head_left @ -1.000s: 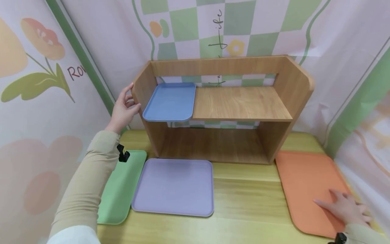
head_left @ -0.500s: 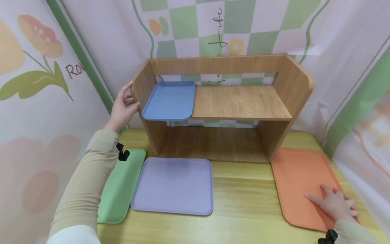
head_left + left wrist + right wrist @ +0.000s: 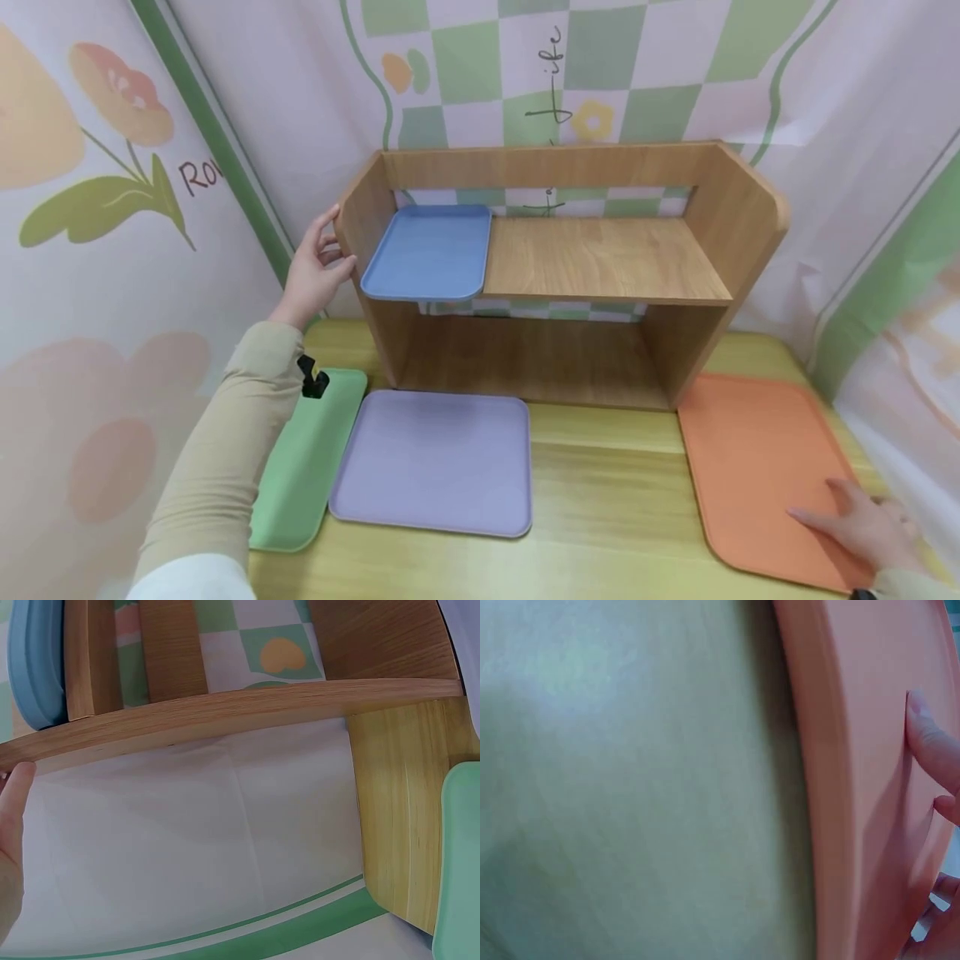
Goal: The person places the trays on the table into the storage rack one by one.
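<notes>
In the head view my left hand (image 3: 309, 277) grips the front edge of the left side panel of a two-tier wooden desktop shelf (image 3: 607, 258). The left wrist view shows one of its digits at the lower rim of that panel. A blue tray (image 3: 431, 254) lies on the upper tier at the left, its front a little past the board's edge. On the right, my right hand (image 3: 873, 533) is over the near right part of an orange tray (image 3: 772, 475), thumb and index finger spread above its surface. Its remaining fingers are near the tray's right edge (image 3: 930, 877).
A lilac tray (image 3: 431, 462) lies flat before the shelf's left half. Left of it, a green tray (image 3: 315, 458) is partly hidden by my left sleeve. All stand on a wood-grain table (image 3: 615, 500). Printed cloth (image 3: 517, 62) hangs close behind and at both sides.
The orange tray has slid slightly left toward the shelf. My right hand moved left with it, then back right across it. My left hand keeps its place on the panel.
</notes>
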`<action>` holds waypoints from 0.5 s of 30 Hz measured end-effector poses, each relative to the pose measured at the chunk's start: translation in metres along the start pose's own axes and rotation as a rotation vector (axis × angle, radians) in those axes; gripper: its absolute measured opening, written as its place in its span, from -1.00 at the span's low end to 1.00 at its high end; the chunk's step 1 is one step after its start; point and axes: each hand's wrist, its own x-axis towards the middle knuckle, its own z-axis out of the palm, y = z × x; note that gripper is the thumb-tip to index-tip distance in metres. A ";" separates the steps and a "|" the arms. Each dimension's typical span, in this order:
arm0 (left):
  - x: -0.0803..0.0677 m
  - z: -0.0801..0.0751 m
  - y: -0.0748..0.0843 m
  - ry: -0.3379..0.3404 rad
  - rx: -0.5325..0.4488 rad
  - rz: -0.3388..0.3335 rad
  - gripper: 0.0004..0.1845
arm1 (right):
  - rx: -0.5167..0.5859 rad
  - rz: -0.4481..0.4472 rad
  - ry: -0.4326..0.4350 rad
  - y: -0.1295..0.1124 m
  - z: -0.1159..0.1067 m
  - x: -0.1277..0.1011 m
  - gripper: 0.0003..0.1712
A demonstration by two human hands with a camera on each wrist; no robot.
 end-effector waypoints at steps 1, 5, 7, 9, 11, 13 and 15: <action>0.000 0.000 0.001 0.003 0.003 0.002 -0.17 | -0.009 -0.017 0.014 0.000 -0.001 0.001 0.18; 0.002 0.000 0.004 0.006 0.013 0.015 -0.18 | 0.014 -0.044 0.028 -0.002 -0.005 0.001 0.19; 0.002 0.000 0.005 0.002 0.014 0.025 -0.18 | 0.031 -0.035 0.003 -0.003 -0.006 0.000 0.23; 0.003 0.001 0.004 -0.001 0.009 0.029 -0.18 | 0.034 -0.032 -0.013 -0.004 -0.007 0.000 0.27; 0.004 0.002 0.004 -0.002 0.001 0.027 -0.18 | 0.032 -0.012 -0.021 -0.005 -0.008 0.000 0.32; 0.003 0.003 0.003 0.001 -0.001 0.018 -0.18 | 0.030 -0.027 -0.020 -0.005 -0.008 0.001 0.35; 0.003 0.003 0.002 0.005 -0.001 0.009 -0.17 | 0.036 -0.064 -0.018 -0.004 -0.008 0.002 0.37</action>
